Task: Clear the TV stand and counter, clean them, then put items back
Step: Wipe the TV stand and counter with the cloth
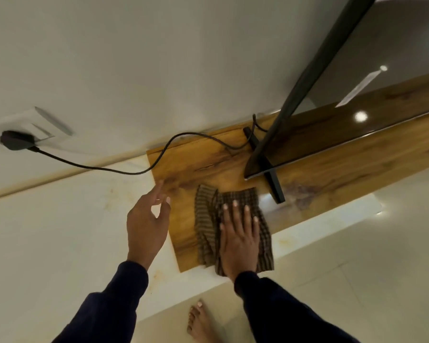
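Observation:
A brown checked cloth (pixel 204 219) lies spread on the left end of the wooden TV stand (pixel 332 169). My right hand (pixel 238 233) presses flat on the cloth with straight, spread fingers. My left hand (pixel 146 224) hovers at the stand's left edge, fingers loosely extended, holding nothing. The TV (pixel 357 100) stands on the wood top on a black foot (pixel 274 184), just right of the cloth.
A black cable (pixel 104 168) runs from a plug (pixel 16 139) in the wall socket across the pale counter (pixel 60 231) to the back of the TV. My bare foot (pixel 200 323) is on the tiled floor below.

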